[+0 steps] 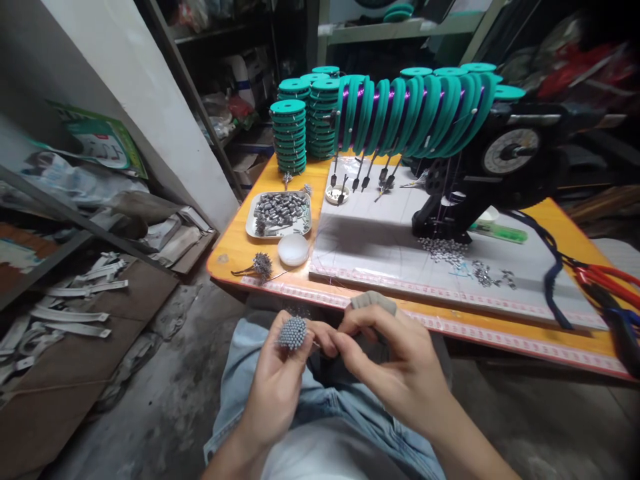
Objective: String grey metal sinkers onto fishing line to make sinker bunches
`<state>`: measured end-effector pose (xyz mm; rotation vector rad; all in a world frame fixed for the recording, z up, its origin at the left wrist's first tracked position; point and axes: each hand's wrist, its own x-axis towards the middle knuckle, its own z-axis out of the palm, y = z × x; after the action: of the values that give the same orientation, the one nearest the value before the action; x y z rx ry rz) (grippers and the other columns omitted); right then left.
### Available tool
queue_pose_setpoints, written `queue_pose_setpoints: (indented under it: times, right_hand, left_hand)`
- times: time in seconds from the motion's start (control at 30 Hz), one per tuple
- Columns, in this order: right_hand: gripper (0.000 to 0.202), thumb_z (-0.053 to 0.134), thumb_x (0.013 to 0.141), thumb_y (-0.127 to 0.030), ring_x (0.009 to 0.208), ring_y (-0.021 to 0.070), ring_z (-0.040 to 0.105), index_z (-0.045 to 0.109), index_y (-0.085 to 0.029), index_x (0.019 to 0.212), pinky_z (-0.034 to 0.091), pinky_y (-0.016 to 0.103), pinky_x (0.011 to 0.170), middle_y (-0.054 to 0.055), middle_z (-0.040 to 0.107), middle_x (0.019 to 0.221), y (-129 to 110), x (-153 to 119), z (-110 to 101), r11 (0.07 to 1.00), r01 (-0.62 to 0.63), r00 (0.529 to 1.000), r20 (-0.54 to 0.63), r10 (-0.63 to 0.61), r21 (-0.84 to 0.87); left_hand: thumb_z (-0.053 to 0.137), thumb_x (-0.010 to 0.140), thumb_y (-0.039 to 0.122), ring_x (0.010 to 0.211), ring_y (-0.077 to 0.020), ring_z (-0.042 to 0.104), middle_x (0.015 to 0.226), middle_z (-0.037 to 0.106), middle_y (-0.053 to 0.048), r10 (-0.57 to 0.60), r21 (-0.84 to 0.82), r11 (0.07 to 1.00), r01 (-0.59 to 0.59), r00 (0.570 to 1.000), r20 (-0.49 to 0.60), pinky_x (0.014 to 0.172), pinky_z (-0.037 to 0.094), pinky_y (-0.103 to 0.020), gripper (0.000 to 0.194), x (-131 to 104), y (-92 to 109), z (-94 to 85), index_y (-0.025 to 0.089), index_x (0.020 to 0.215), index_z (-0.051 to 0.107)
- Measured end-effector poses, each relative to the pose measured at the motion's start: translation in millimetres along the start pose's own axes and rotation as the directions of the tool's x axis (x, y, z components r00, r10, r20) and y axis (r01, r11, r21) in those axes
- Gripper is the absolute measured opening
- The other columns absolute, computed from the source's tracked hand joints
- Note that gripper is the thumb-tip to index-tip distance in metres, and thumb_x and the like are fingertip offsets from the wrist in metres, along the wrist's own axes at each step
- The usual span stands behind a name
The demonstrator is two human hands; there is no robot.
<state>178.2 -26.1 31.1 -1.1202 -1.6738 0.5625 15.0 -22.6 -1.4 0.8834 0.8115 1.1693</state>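
My left hand (pixel 280 380) is closed around a domed cluster of small grey balls (pixel 293 333), held up over my lap in front of the table edge. My right hand (pixel 400 360) is beside it, with thumb and forefinger pinched close to the left fingertips. A grey band (pixel 374 301) wraps one of the right fingers. What the right pinch holds, if anything, is too small to make out. On the near left of the table lies a spiky dark cluster on a stem (pixel 261 267), close to a white round lid (pixel 293 250).
A white tray (pixel 250 227) holds grey metal pieces. Teal spools (pixel 287 137) stand stacked behind it. More teal discs with purple thread (pixel 415 113) hang from a black machine (pixel 520 153). Small silvery parts (pixel 443 251) lie on the grey board (pixel 370 247). Red-handled pliers (pixel 600 273) sit at right.
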Motion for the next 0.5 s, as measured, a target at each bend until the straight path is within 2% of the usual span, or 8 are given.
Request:
queue_pose_setpoints:
  times: [0.1,0.17,0.23,0.3,0.4,0.5]
  right_hand:
    - [0.009,0.066,0.094,-0.016,0.071,0.0145,0.063,0.073,-0.021,0.091,0.052,0.027,0.067,0.000,0.066,0.073,1,1,9,0.994,-0.042,0.999,0.020,0.040,0.103]
    - [0.010,0.069,0.093,-0.017,0.077,0.0167,0.068,0.077,-0.021,0.095,0.056,0.028,0.067,0.004,0.068,0.082,2,2,12,0.986,-0.061,0.998,-0.002,0.062,0.156]
    - [0.010,0.070,0.091,-0.017,0.071,0.0154,0.070,0.079,-0.020,0.096,0.058,0.026,0.059,0.007,0.069,0.089,1,2,13,0.974,-0.094,0.995,-0.009,0.098,0.206]
    - [0.010,0.070,0.091,-0.017,0.056,0.0120,0.068,0.079,-0.018,0.095,0.057,0.023,0.049,0.007,0.069,0.087,0,3,13,0.951,-0.148,0.988,0.008,0.152,0.270]
    - [0.010,0.069,0.090,-0.018,0.047,0.0126,0.067,0.078,-0.015,0.090,0.057,0.023,0.043,0.005,0.069,0.076,-3,5,12,0.887,-0.250,0.968,0.068,0.243,0.388]
    - [0.010,0.069,0.090,-0.021,0.046,0.0150,0.067,0.076,-0.016,0.085,0.055,0.024,0.042,0.003,0.069,0.065,-6,7,11,0.845,-0.314,0.949,0.129,0.286,0.433]
  left_hand:
    - [0.068,0.093,0.035,0.066,-0.0119,0.058,0.068,0.061,0.002,-0.051,-0.058,0.997,0.052,0.999,0.007,0.073,0.051,-0.027,0.020,-2,-4,8.8,0.019,0.085,0.059]
    - [0.065,0.094,0.039,0.061,-0.0109,0.054,0.065,0.058,0.004,-0.046,-0.023,0.999,0.046,0.999,0.019,0.066,0.049,-0.025,0.022,-2,-4,12.0,0.020,0.089,0.056]
    - [0.060,0.097,0.041,0.060,-0.0110,0.052,0.066,0.055,0.004,-0.016,0.082,0.997,0.016,1.000,0.006,0.062,0.047,-0.025,0.022,-3,-5,13.3,0.021,0.092,0.055]
    - [0.056,0.098,0.042,0.060,-0.0119,0.049,0.069,0.053,0.004,-0.006,0.217,0.976,0.009,1.000,-0.014,0.060,0.046,-0.024,0.021,-4,-5,12.7,0.021,0.093,0.055]
    - [0.053,0.099,0.040,0.062,-0.0150,0.050,0.072,0.056,0.001,-0.012,0.384,0.923,0.020,1.000,-0.023,0.059,0.047,-0.027,0.018,-7,-5,8.5,0.022,0.096,0.057]
    - [0.053,0.098,0.037,0.070,-0.0200,0.058,0.079,0.063,-0.004,0.005,0.512,0.859,-0.001,1.000,-0.006,0.067,0.051,-0.032,0.016,-10,-5,2.6,0.022,0.098,0.060]
